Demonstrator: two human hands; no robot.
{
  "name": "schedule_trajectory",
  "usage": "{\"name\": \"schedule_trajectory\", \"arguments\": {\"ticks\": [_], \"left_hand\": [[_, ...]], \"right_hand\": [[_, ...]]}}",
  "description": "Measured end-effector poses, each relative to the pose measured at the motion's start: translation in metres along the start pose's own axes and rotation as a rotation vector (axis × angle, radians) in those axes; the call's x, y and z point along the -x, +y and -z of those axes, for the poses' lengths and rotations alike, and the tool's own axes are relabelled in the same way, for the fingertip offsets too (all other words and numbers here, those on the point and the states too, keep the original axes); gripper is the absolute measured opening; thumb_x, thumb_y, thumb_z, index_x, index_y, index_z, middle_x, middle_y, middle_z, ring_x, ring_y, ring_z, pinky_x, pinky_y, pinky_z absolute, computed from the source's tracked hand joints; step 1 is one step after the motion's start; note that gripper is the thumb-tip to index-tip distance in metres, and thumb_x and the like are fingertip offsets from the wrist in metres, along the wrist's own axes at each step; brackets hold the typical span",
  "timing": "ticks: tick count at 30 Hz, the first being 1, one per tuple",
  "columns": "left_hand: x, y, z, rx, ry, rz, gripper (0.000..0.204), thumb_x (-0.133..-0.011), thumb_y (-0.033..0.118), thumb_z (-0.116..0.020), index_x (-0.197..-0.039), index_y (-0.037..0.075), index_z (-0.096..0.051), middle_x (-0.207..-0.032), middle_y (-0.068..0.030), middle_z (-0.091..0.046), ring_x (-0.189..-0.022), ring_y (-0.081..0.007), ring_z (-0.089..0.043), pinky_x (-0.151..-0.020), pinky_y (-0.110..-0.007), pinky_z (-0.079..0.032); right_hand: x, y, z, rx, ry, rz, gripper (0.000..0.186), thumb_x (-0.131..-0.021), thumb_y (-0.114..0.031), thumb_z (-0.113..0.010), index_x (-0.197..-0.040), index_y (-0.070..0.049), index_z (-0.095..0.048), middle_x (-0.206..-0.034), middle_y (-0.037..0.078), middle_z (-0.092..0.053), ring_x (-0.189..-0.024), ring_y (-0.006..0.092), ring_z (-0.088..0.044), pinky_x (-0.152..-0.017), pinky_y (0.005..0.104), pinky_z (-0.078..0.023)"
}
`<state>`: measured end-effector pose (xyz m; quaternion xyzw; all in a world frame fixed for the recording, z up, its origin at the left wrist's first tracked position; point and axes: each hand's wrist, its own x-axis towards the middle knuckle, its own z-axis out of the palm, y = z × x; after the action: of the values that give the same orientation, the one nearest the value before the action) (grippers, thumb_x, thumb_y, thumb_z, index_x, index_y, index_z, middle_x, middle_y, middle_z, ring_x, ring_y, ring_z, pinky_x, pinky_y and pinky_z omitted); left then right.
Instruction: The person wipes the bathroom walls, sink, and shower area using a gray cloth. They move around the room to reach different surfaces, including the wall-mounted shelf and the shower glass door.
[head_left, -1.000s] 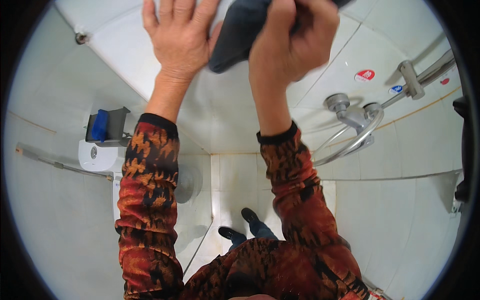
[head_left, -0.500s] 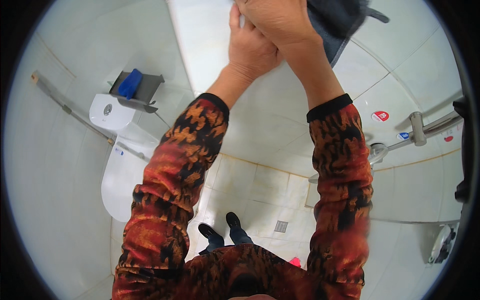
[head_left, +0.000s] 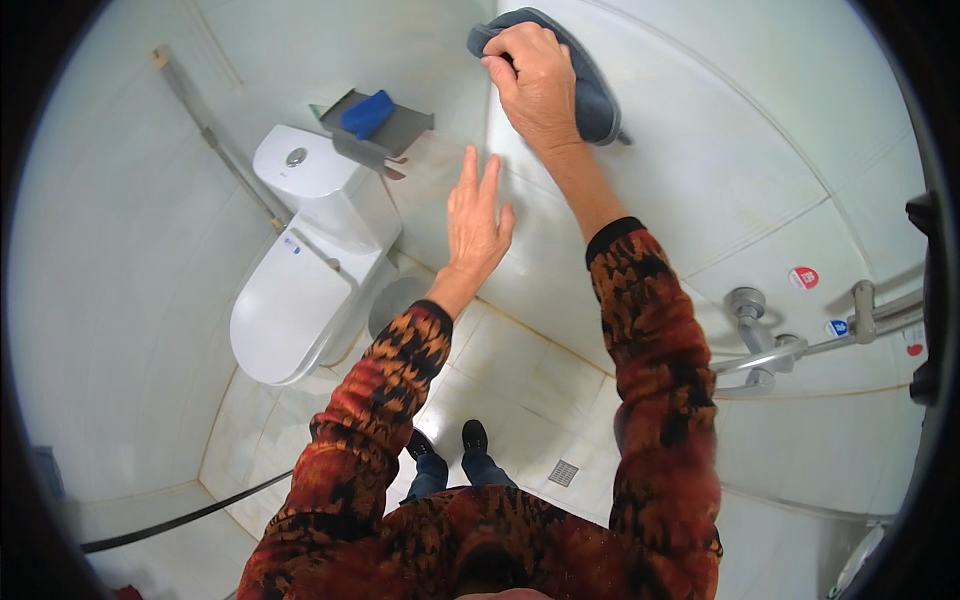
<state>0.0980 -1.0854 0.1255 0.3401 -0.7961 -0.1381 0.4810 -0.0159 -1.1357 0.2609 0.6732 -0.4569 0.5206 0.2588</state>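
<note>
My right hand (head_left: 540,85) grips a dark blue-grey cloth (head_left: 597,100) and presses it to the white tiled wall near the corner, at the top of the view. The fingers are curled around the cloth's near side, and a small loop hangs at its lower edge. Lower and to the left, my left hand (head_left: 478,222) is held up with its fingers stretched out and apart. It holds nothing and is near the wall corner; whether it touches the tiles I cannot tell.
A white toilet (head_left: 290,300) stands at the left below a grey shelf (head_left: 405,124) bearing a blue cloth (head_left: 367,115). On the right wall is a metal shower mixer (head_left: 755,340) with a pipe. A floor drain (head_left: 563,472) lies near my feet, and a pole (head_left: 215,140) leans at left.
My hands, together at the top before, are now apart: the left has come down and opened, while the right holds the cloth on the wall. The view has swung left, showing more of the toilet.
</note>
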Motion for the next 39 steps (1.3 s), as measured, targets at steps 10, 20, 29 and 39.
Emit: {"name": "schedule_trajectory", "arguments": {"ticks": [10,20,29,39], "left_hand": [[0.050,-0.011,0.074,0.425,-0.012,0.333,0.060,-0.081,0.002,-0.053,-0.137,0.007,-0.032,-0.127,-0.0174,-0.050,-0.113,-0.0284,-0.053,-0.090,-0.037,-0.044],[0.123,0.016,0.135,0.559,0.299,0.380,0.040,-0.089,-0.003,-0.045,-0.129,-0.002,-0.040,-0.117,-0.0166,-0.057,-0.108,-0.0224,-0.056,-0.090,-0.031,-0.045],[0.123,0.087,0.208,0.291,0.651,0.212,0.040,-0.086,0.002,-0.053,-0.125,-0.005,-0.044,-0.117,-0.0179,-0.057,-0.105,-0.0241,-0.058,-0.088,-0.034,-0.047],[0.188,0.121,0.302,0.254,0.616,-0.007,0.027,-0.085,-0.001,-0.048,-0.112,-0.004,-0.049,-0.098,-0.0225,-0.062,-0.089,-0.0268,-0.062,-0.079,-0.035,-0.050]], "right_hand": [[0.102,-0.028,-0.075,-0.398,0.296,-0.607,0.009,-0.076,-0.003,-0.060,-0.076,-0.002,-0.051,-0.079,0.009,-0.051,-0.073,0.0238,-0.050,-0.067,0.0327,-0.040],[0.175,-0.177,-0.022,-0.978,-0.139,-0.806,0.008,-0.082,-0.001,-0.060,-0.082,0.000,-0.052,-0.082,0.000,-0.049,-0.072,0.0070,-0.048,-0.064,0.0209,-0.041],[0.040,-0.261,0.037,-1.020,-0.004,-0.069,0.014,-0.069,0.002,-0.065,-0.079,-0.004,-0.058,-0.080,0.007,-0.055,-0.067,0.0227,-0.052,-0.056,0.0296,-0.042],[0.105,-0.301,-0.004,-0.527,0.267,-0.159,0.015,-0.076,0.001,-0.064,-0.087,0.000,-0.055,-0.084,0.012,-0.053,-0.074,0.0266,-0.049,-0.066,0.0345,-0.043]]}}
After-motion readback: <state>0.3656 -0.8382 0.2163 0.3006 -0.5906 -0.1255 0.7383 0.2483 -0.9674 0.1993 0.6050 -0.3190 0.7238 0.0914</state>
